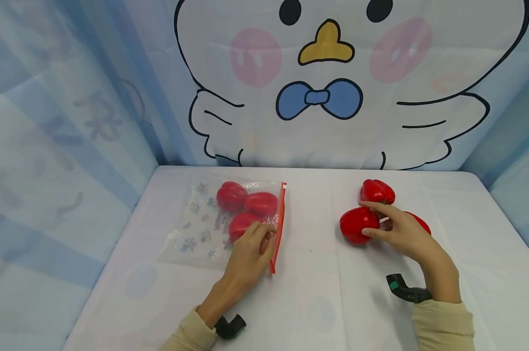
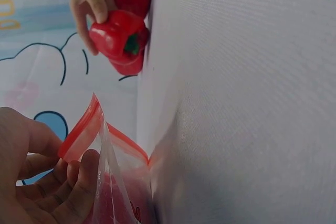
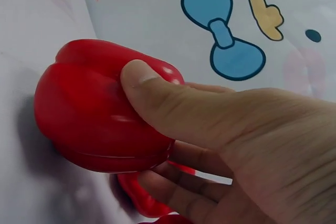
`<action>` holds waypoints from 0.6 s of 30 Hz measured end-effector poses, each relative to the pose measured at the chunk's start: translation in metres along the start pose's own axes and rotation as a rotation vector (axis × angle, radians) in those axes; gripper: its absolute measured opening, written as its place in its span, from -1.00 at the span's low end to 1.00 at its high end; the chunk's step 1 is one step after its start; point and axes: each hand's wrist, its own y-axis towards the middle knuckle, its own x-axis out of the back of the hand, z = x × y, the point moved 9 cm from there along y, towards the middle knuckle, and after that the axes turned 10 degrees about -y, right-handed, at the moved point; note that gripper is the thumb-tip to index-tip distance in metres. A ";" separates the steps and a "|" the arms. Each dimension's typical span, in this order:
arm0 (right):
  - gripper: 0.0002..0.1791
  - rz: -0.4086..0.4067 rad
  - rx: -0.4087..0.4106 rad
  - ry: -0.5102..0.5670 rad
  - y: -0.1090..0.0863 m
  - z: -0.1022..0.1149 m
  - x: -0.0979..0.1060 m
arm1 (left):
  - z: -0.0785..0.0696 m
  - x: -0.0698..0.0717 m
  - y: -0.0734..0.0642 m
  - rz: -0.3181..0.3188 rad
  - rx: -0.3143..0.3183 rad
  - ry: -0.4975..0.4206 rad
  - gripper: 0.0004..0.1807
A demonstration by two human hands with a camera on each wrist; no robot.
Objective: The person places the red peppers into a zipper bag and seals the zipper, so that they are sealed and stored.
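My left hand (image 1: 246,256) pinches the red zip edge (image 1: 282,204) of a clear plastic zip bag (image 1: 189,226) at the table's left. In the left wrist view the bag's mouth (image 2: 124,141) gapes apart. Three red bell peppers lie inside: one at the back (image 1: 231,195), another beside the zip (image 1: 262,204), a third (image 1: 240,226) partly behind my left hand. Over on the right, my right hand (image 1: 402,231) grips a red bell pepper (image 1: 353,225) between thumb and fingers. The right wrist view shows that pepper (image 3: 100,108) close up, tilted on its side.
Behind the gripped pepper sits another red bell pepper (image 1: 377,190). One more pepper (image 1: 420,223) is mostly hidden by my right hand. A white cloth covers the table (image 1: 308,292). A printed curtain (image 1: 317,136) hangs along its back edge.
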 end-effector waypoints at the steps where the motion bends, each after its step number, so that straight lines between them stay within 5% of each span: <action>1: -0.21 0.000 0.011 -0.004 0.000 0.001 0.000 | 0.000 0.000 0.000 0.000 0.002 0.002 -0.79; 18: -0.35 -0.019 0.045 -0.003 -0.002 0.009 -0.001 | 0.001 -0.001 0.000 0.003 0.008 -0.003 -0.80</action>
